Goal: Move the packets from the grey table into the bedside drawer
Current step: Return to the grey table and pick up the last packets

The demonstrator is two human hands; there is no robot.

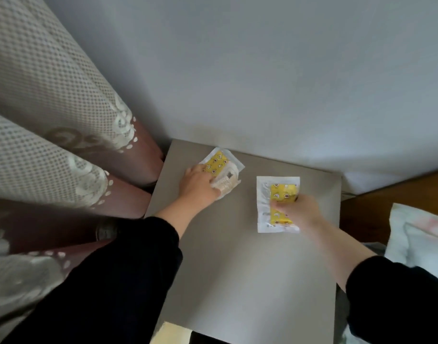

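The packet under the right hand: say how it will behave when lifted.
Probably floppy: the packet is thin, flat film lying flush on the grey table. Likely light, given its flatness. Its glossy wrap may slip against the right hand.

Left hand, reaching forward, grips the left packet; right hand, also outstretched, pinches the right packet.
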